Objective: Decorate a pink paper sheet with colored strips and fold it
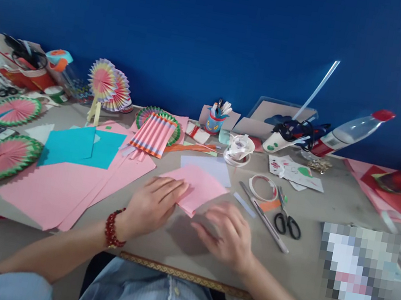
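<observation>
A pink sheet of paper [204, 187] lies in front of me, its near edge folded or curled up. My left hand [152, 203], with a red bead bracelet at the wrist, has its fingers together over the sheet's left part, pinching its edge. Just right of the sheet's near corner is my right hand [228, 232], its thumb apart from its bent fingers, with nothing between them. Behind the pink sheet lies a pale lilac sheet [216, 168].
Right of my hands lie a knife-like tool [268, 225], black-handled scissors [287, 225] and a tape roll [262, 188]. Pink sheets [49, 190], teal paper [69, 146] and pleated paper fans [8, 157] cover the left side. A bottle [354, 133] leans at the back right.
</observation>
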{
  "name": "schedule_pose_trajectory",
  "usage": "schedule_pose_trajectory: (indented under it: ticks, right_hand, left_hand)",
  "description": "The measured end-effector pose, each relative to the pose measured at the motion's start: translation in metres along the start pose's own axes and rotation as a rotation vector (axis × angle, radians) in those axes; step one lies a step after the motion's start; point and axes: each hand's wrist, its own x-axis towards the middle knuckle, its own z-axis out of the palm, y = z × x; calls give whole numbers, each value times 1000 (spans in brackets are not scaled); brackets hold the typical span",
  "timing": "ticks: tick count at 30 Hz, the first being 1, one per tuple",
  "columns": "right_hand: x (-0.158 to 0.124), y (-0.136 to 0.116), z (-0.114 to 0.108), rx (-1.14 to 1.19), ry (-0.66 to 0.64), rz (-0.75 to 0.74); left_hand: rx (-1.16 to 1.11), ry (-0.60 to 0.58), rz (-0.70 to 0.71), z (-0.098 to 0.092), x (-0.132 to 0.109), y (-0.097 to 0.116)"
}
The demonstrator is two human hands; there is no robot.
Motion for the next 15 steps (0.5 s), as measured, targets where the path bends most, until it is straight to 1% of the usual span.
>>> schedule_pose_trajectory:
  ticks: [1, 2, 4, 6, 8, 11, 13, 15]
  right_hand:
    - [1, -1, -4, -63, 54, -61]
    - [1, -2, -7, -131, 60, -105]
    - [2, -4, -7, -247, -27, -132]
    - [1, -3, -4, -292, -138, -120]
    - [-4, 1, -2, -261, -220, -116]
    - [-18, 12, -3, -177, -286, -86]
    - [-27, 19, -5, -129, -311, -44]
    - [-33, 23, -4, -124, -358, 3]
  left_hand:
    - [62, -21, 4, -1, 0, -1]
    - [108, -44, 5, -1, 0, -1]
    - [157, -100, 17, 1, 0, 2]
    - [176, -151, 38, 5, -3, 4]
    - [176, -206, 70, 9, -9, 1]
    - [147, -270, 99, 11, -22, -10]
    - [114, -278, 82, 10, -31, -18]
    - [92, -279, 62, 10, -37, -22]
